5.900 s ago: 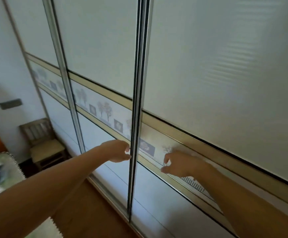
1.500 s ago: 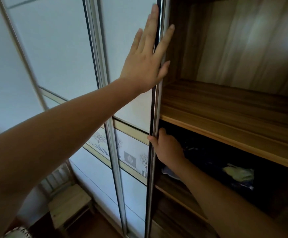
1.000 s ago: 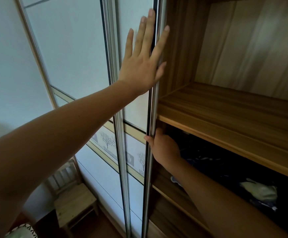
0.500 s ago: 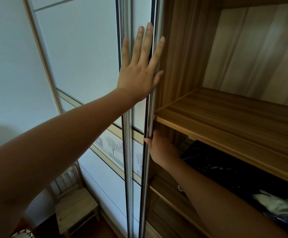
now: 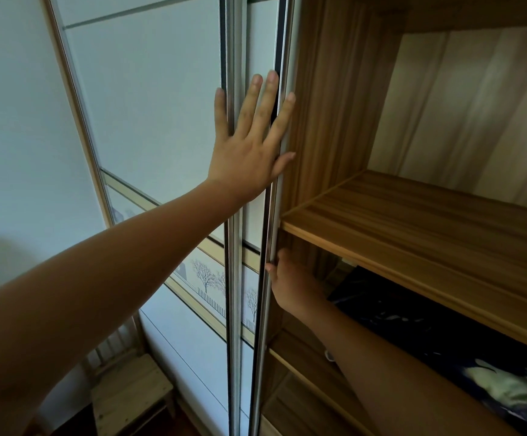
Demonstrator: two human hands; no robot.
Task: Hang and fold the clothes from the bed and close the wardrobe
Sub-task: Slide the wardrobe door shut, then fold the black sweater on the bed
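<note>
Left hand (image 5: 249,146) is flat, fingers straight and spread, palm pressed on the sliding door (image 5: 260,42) near its right frame. It holds nothing. Right hand (image 5: 290,284) sits lower, at that frame's edge, just under the shelf (image 5: 413,221). Its thumb is on the front of the frame and its fingers are hidden behind, so I can't tell if they wrap it.

Risks:
- The left hand's fingers span this door's frame and the frame of the next door (image 5: 149,105). If the panels slide past each other, a finger could get nipped in the overlap.
- The right hand's hidden fingers are between the door edge and the wardrobe side. They'd be crushed if the door runs back.
- A flat palm only gives friction, so the left hand may slip. Uneven pushing high and low could rack the door on its track.

The door lies under the left palm and against the right hand. The wardrobe stands open, with dark clothes (image 5: 413,316) on the lower level. Bed clothes aren't in view.
</note>
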